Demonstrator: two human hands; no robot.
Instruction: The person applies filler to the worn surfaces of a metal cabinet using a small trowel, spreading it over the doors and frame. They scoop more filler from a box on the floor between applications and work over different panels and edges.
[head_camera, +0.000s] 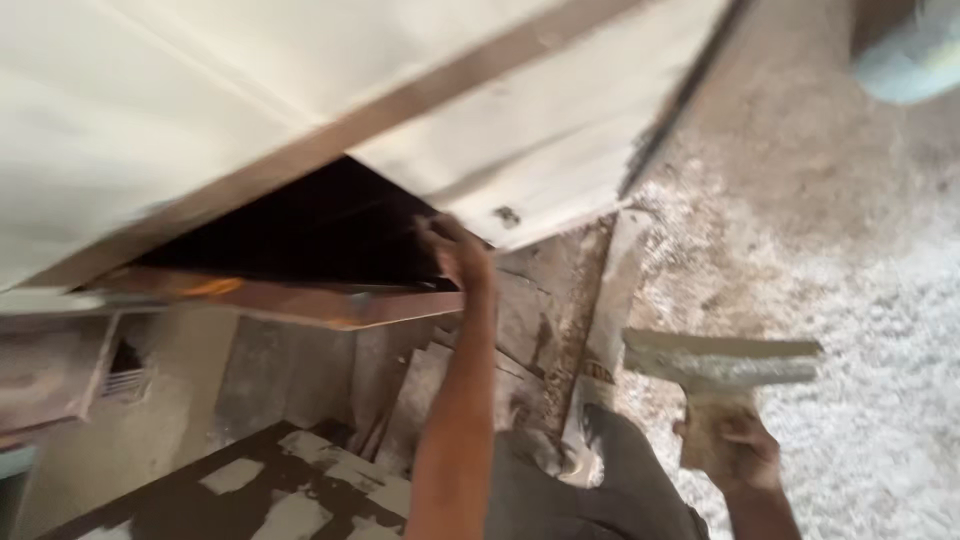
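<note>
My left hand (455, 248) reaches up with the arm stretched out, its fingers touching the lower edge of a pale painted panel (520, 140) beside a dark opening (310, 230). Whether it grips the edge is blurred. My right hand (735, 450) is low at the right, closed around the handle of a wide putty scraper (720, 362) whose blade is smeared with pale filler. The blade points up and stands apart from the panel.
A brown wooden strip (330, 145) crosses the pale panel. A rough speckled wall (850, 300) fills the right side. Below lie concrete steps (440, 380) and a dark floor with white patches (280, 490). My grey trouser leg (600, 480) shows at the bottom.
</note>
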